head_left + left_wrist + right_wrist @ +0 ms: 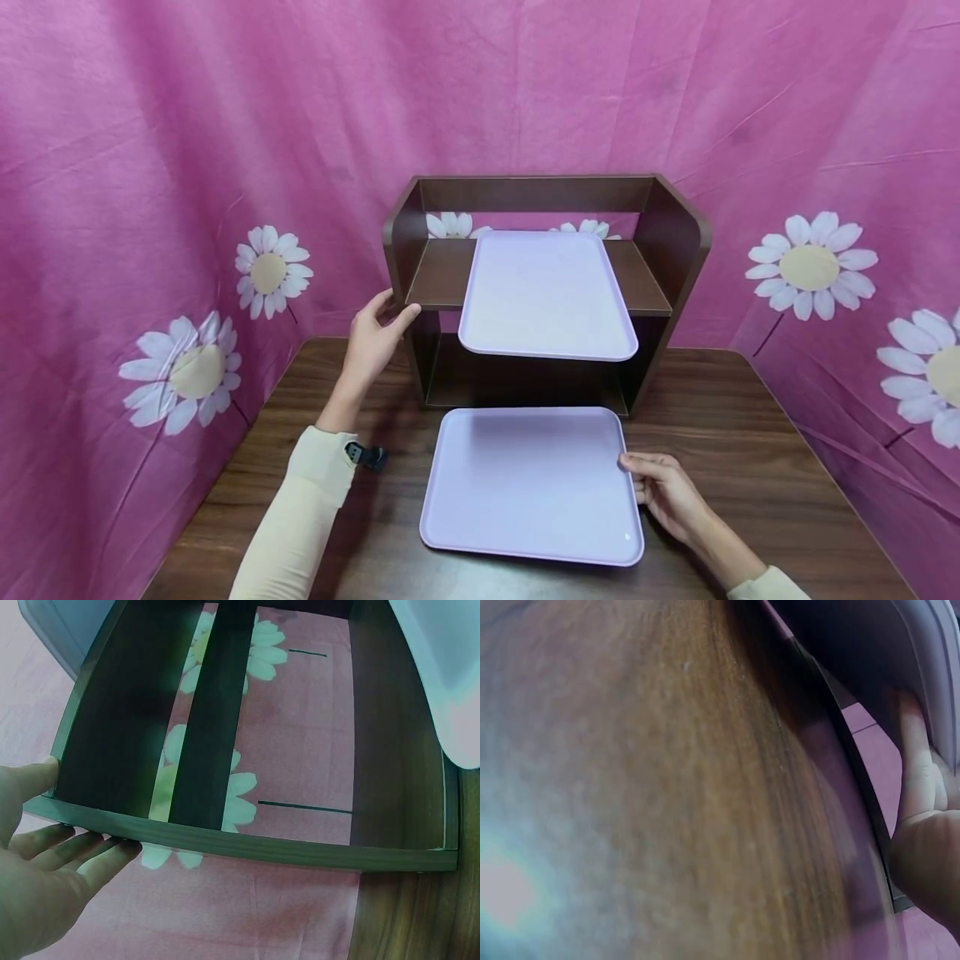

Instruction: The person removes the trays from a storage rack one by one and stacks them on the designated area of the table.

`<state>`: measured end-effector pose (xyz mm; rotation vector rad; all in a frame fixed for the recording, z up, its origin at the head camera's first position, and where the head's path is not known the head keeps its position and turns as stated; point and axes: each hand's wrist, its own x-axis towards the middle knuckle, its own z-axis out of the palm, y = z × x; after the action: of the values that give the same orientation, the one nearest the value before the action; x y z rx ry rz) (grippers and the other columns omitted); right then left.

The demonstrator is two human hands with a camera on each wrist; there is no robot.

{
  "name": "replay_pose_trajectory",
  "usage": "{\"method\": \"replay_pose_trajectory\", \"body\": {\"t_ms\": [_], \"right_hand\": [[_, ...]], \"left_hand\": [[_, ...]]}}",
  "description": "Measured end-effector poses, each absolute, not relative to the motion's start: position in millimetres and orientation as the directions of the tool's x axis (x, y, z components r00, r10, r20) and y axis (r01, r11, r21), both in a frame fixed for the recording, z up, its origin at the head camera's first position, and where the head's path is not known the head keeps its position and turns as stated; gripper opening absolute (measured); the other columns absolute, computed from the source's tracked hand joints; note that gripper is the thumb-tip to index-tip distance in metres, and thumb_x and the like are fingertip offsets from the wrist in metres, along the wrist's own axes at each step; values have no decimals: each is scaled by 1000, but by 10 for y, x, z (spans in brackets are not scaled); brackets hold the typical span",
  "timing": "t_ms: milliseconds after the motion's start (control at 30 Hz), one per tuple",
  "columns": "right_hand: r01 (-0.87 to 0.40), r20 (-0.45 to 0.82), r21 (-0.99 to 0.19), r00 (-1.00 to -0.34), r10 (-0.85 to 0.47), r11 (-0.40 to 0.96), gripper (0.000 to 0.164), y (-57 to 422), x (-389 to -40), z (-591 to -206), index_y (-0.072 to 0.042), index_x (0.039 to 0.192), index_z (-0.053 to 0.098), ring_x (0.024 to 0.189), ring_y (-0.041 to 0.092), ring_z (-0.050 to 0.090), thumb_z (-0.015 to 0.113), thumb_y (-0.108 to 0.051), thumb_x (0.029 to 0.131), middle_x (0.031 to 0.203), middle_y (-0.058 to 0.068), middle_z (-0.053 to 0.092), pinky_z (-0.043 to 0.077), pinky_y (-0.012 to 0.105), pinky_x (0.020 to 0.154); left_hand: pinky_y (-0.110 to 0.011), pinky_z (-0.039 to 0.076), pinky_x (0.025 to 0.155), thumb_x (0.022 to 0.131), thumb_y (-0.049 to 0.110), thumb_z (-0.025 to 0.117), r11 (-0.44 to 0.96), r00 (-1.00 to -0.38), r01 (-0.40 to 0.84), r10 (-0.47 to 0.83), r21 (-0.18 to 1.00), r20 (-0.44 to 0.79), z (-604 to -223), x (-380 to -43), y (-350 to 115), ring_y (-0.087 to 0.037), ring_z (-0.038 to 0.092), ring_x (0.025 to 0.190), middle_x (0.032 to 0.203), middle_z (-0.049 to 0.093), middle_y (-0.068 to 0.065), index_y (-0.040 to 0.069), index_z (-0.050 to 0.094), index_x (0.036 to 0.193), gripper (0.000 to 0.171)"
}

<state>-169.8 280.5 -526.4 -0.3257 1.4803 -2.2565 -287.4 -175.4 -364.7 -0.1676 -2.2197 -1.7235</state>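
A dark brown two-tier desk shelf (682, 250) stands on the table. My left hand (371, 340) grips its left side panel at the height of the middle board; in the left wrist view, the thumb lies on the inner side and the fingers (105, 859) along the outside. Below the shelf's front is a lilac rectangular tray (532, 483). My right hand (667, 496) pinches that tray's right edge, thumb on top and fingers underneath. The right wrist view shows the tray's underside above my finger (915, 765). Nothing lies on this tray.
Another lilac tray (543, 292) rests on the shelf's middle board and juts out past its front edge. The wooden table (720, 417) spreads to both sides. Behind and around it hangs a pink curtain (322, 100) with white daisies.
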Motion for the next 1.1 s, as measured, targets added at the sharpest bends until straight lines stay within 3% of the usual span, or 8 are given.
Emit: {"method": "replay_pose_trajectory", "body": {"t_ms": [233, 333, 433, 533, 667, 833, 1100], "right_hand": [[237, -162, -958, -912, -378, -162, 31, 2791, -1695, -5226, -13, 104, 75, 82, 9, 77, 46, -7, 112, 90, -2, 81, 66, 29, 75], [247, -230, -969, -930, -288, -23, 23, 2749, -1697, -5168, -1, 114, 72, 77, 9, 76, 54, -13, 110, 86, -2, 80, 65, 29, 71], [235, -258, -962, -947, -190, 138, 38, 2696, -1698, -5119, 16, 124, 66, 74, 11, 73, 58, -17, 108, 83, 0, 77, 65, 30, 67], [186, -228, -940, -966, -122, 286, 44, 2648, -1690, -5087, 22, 127, 63, 71, 15, 72, 60, -16, 107, 84, 6, 76, 64, 33, 63], [125, -167, -896, -984, -62, 427, 32, 2609, -1674, -5056, 16, 117, 72, 65, 18, 71, 62, -13, 105, 80, 11, 75, 64, 36, 57], [103, -120, -818, -993, 7, 565, 22, 2595, -1662, -5049, 4, 107, 78, 52, 19, 69, 70, -15, 101, 68, 6, 71, 61, 35, 51], [75, -78, -767, -997, 23, 637, 16, 2570, -1673, -5076, 2, 104, 79, 53, 18, 68, 73, -10, 95, 66, 3, 68, 60, 32, 48]], "left_hand": [[-16, 58, 72, 99, 26, 79, 261, -940, 288, -105, 922, 323, -3648, -2877, -1745, -31, 68, 127, 141, 69, -21, 5, 61, 147, 55], [-23, 61, 75, 100, 26, 78, 270, -939, 291, -104, 918, 329, -3641, -2873, -1743, -30, 69, 126, 141, 69, -20, 5, 62, 147, 54], [-26, 61, 77, 100, 26, 78, 278, -937, 295, -102, 914, 333, -3633, -2868, -1742, -30, 69, 126, 141, 69, -20, 5, 62, 147, 54], [-19, 59, 75, 100, 26, 78, 279, -936, 299, -101, 913, 337, -3631, -2863, -1740, -30, 69, 126, 141, 69, -21, 5, 62, 147, 54], [-11, 55, 73, 100, 25, 78, 275, -934, 304, -104, 912, 343, -3637, -2867, -1743, -32, 68, 127, 141, 69, -22, 4, 61, 147, 54], [-11, 55, 73, 100, 24, 78, 268, -934, 304, -104, 914, 341, -3640, -2868, -1741, -32, 68, 127, 141, 68, -22, 4, 61, 147, 53], [-11, 55, 75, 100, 24, 78, 266, -935, 302, -104, 916, 338, -3634, -2855, -1735, -32, 67, 130, 142, 68, -22, 5, 61, 147, 54]]}}
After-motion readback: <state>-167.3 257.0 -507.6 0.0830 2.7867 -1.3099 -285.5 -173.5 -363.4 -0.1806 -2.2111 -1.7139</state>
